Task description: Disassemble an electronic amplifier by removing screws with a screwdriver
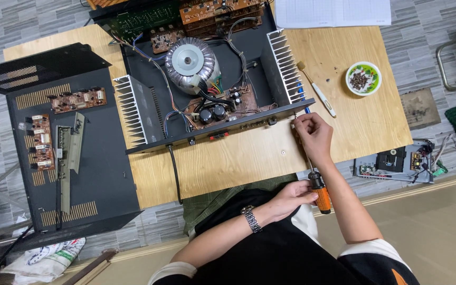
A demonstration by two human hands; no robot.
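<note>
An open black amplifier chassis (pixel 249 122) lies on a wooden table (pixel 249 158), with a round toroidal transformer (pixel 191 63), finned heat sinks (pixel 286 66) and brown circuit boards inside. A screwdriver (pixel 320 196) with an orange and black handle has its thin shaft running up to the chassis's front right corner. My left hand (pixel 291 196), with a metal bracelet at the wrist, grips the handle. My right hand (pixel 312 133) pinches the shaft near its tip, right at the chassis edge.
A black metal cover (pixel 80 174) at the left carries loose circuit boards (pixel 77 99). A toothbrush (pixel 317 91), a small bowl of screws (pixel 363 78) and a white sheet (pixel 333 11) lie at the right. An opened small device (pixel 394 162) sits on the floor.
</note>
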